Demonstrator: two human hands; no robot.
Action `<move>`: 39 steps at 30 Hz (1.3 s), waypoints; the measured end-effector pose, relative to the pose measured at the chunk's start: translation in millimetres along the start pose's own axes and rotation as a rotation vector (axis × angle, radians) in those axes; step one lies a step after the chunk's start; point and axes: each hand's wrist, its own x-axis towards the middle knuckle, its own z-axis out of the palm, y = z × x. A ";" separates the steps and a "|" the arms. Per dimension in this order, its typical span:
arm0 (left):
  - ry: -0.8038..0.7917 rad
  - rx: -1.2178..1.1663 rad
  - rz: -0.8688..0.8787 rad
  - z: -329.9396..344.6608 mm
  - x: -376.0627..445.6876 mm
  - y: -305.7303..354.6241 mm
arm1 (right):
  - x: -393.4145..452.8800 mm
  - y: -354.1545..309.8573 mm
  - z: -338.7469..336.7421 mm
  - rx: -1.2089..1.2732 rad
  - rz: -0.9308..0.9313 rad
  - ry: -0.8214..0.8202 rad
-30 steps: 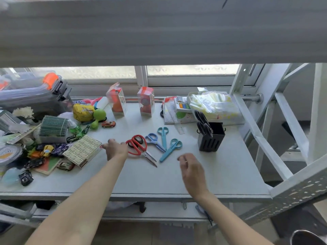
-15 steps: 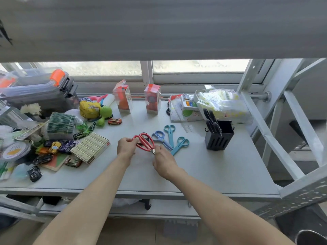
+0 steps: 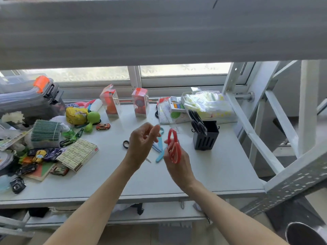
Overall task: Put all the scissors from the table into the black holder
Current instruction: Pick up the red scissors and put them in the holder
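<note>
My right hand (image 3: 179, 167) holds the red-handled scissors (image 3: 174, 147) up above the table, handles upward, left of the black slotted holder (image 3: 206, 141). Black-handled scissors (image 3: 197, 121) stand in that holder. My left hand (image 3: 141, 144) hovers beside the red scissors with loosely spread fingers and nothing in it. Behind both hands lie blue and teal scissors (image 3: 160, 156), partly hidden. A black handle loop (image 3: 126, 144) of another pair lies on the table left of my left hand, with its blade tip showing below the wrist.
Toy cars, a card box (image 3: 77, 153), a green stack and a yellow pouch crowd the left of the grey table (image 3: 212, 172). Two clear boxes (image 3: 140, 102) and plastic bags (image 3: 207, 103) stand at the back. A white metal frame (image 3: 256, 135) rises on the right.
Both hands closed in on the red scissors on the table. My right hand then lifted them, and my left hand let go and rose beside them.
</note>
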 end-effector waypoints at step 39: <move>-0.340 0.082 -0.208 141.4 47.9 -1.6 | 114.6 11.0 -161.1 -0.666 0.373 -0.286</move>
